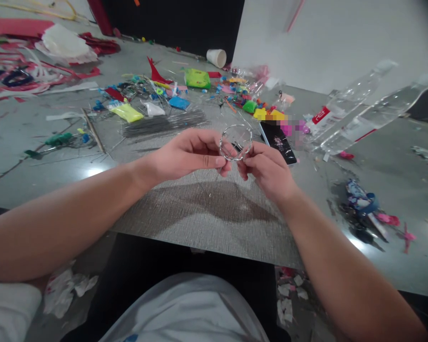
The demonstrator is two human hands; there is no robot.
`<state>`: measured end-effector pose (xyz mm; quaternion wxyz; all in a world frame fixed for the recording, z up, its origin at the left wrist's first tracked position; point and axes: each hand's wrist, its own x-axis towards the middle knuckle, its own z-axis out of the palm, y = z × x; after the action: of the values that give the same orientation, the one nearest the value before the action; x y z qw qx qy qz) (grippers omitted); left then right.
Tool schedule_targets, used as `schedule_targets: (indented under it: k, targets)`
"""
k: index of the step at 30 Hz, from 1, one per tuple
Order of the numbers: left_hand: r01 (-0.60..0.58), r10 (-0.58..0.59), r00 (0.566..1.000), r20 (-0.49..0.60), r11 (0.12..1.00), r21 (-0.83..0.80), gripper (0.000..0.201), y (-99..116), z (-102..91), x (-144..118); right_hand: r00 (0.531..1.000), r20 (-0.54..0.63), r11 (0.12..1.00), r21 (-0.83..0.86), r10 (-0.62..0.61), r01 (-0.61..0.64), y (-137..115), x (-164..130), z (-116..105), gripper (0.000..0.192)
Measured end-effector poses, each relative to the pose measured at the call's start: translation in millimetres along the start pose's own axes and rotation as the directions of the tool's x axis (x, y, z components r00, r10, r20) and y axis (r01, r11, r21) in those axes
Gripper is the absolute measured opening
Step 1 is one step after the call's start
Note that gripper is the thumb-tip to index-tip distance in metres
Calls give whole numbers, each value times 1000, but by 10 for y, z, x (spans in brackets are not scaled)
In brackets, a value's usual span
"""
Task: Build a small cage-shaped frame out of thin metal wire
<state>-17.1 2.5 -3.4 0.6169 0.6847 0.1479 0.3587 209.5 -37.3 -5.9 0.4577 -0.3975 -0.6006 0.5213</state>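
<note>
1. A clear beaded ring (236, 142) sits just above the middle of the frame, held up over a grey woven mat (199, 213) and not touching it.
2. The left hand (185, 154) comes in from the lower left; its thumb and forefinger pinch the ring's left side, and the other fingers curl in under them.
3. The right hand (267, 168) comes in from the lower right; its fingertips pinch the ring's lower right side, the rest of the fingers folded toward the palm.
4. The two hands are close together, their fingertips almost meeting below the ring.
5. Just beyond the ring, toward the upper middle, lies a bundle of thin dark wires (164, 123) on the mat's far edge.
6. A black phone (278, 140) lies flat just right of the ring.
7. Two clear plastic bottles (360, 114) lie on their sides in the upper right.
8. Small coloured beads and packets (199, 90) are scattered across the upper middle, with a white paper cup (216, 57) tipped over behind them.
9. A blue and pink bundle (364, 204) rests on the table at the right.
</note>
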Motion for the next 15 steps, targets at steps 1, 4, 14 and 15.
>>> schedule_targets:
  k: [1, 4, 14, 15]
  targets:
    - [-1, 1, 1000, 0, 1000, -14, 24, -9, -3, 0, 1000, -7, 1000, 7, 10, -10, 1, 0, 2, 14]
    - [-3, 4, 1000, 18, 999, -51, 24, -29, -13, 4, 1000, -8, 1000, 8, 25, -25, -6, 0, 0, 13]
    - [-3, 6, 999, 45, 998, -71, 22, -20, -11, 9, 993, 32, 967, 223, 115, -120, -36, -34, 77, 7]
    - [-7, 10, 999, 51, 997, -74, 22, -19, -8, 9, 991, 34, 952, 272, 133, -137, -37, -37, 85, 8]
